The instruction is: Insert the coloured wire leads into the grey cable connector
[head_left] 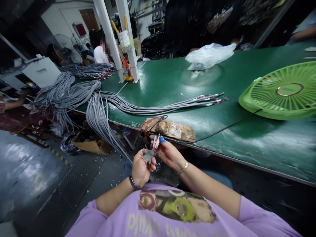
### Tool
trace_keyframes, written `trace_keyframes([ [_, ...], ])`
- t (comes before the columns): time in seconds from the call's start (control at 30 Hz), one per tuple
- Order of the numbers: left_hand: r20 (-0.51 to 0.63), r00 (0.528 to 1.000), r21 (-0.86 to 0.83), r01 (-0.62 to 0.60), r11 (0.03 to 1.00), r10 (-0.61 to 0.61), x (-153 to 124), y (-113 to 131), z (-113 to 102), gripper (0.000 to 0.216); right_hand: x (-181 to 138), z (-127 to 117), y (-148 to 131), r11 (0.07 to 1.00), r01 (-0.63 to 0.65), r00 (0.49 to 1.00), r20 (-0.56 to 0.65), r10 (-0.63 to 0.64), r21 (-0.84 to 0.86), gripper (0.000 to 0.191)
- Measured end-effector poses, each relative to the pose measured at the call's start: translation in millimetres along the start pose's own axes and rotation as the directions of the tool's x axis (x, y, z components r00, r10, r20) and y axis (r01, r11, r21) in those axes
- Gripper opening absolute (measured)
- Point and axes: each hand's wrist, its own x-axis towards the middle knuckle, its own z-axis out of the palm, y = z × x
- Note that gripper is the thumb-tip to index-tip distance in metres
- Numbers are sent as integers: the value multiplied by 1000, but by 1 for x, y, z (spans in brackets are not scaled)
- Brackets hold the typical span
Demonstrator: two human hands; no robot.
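Low at the table's front edge, my left hand (141, 169) is closed around the end of a grey cable, with grey wrapping on its fingers. Thin coloured wires (156, 153) fan out from the cable end between my two hands. My right hand (171, 155) is pinched close beside them, a blue covering on one fingertip. At its fingertips is a small pink-and-white piece (156, 141); whether it is a finger wrap or a held item I cannot tell. Just beyond lies a taped wooden block (177, 130) with red and black leads at its left end.
Grey cables (158, 109) run along the green table (212, 87), and a large bundle (96, 115) hangs over its edge at left. A green fan (286, 90) lies at right, its black cord crossing the table. A clear plastic bag (209, 56) and a white post (132, 59) stand farther back.
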Motion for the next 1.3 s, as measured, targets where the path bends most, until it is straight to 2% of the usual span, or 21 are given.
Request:
trace_keyframes([
  [0.13,5,1000,24,15,1000,-15,1,-3,-1,25,-1,0,2,1000,9,1000,9,-9,-24,30],
  [0.27,4,1000,35,-4,999,4,0,-3,-2,22,-6,-3,3,998,-34,998,51,36,-44,40],
  [0.37,8,1000,48,-11,999,11,-4,-3,-3,20,-10,-11,-2,987,-110,986,116,124,-116,45],
  [0.43,14,1000,71,-15,997,14,-8,-4,-5,20,-12,-17,-7,951,-184,961,160,227,-248,46],
  [0.5,30,1000,112,-12,994,8,-12,-6,-7,22,-13,-22,-15,886,-216,921,216,325,-410,46],
  [0.57,52,999,164,0,986,-9,-14,-10,-9,24,-13,-24,-22,826,-187,889,266,372,-532,46],
  [0.73,101,994,271,23,962,-52,-15,-19,-12,27,-15,-18,-36,669,-52,877,287,386,-742,38],
  [0.8,161,977,341,79,937,-141,-13,-21,-14,28,-18,-13,-39,560,59,866,322,383,-826,36],
  [0.87,219,940,438,143,887,-260,-12,-22,-15,28,-22,-8,-40,422,171,851,349,392,-890,35],
  [0.93,232,918,494,175,852,-323,-12,-22,-17,27,-25,-5,-41,342,239,864,360,354,-909,35],
  [1.0,188,937,460,179,870,-293,-12,-21,-19,25,-29,-6,-41,372,243,912,342,228,-896,37],
  [1.1,80,981,318,142,937,-176,-11,-21,-20,23,-34,-14,-38,543,166,969,238,64,-823,41],
  [1.17,34,993,248,99,964,-111,-9,-21,-19,24,-39,-20,-29,650,109,977,201,69,-752,42],
  [1.23,17,998,210,60,976,-65,-6,-22,-17,25,-44,-24,-17,702,132,974,222,38,-700,40],
  [1.3,13,999,184,47,982,-51,-4,-23,-15,27,-48,-26,-3,723,168,982,178,-63,-670,36],
])
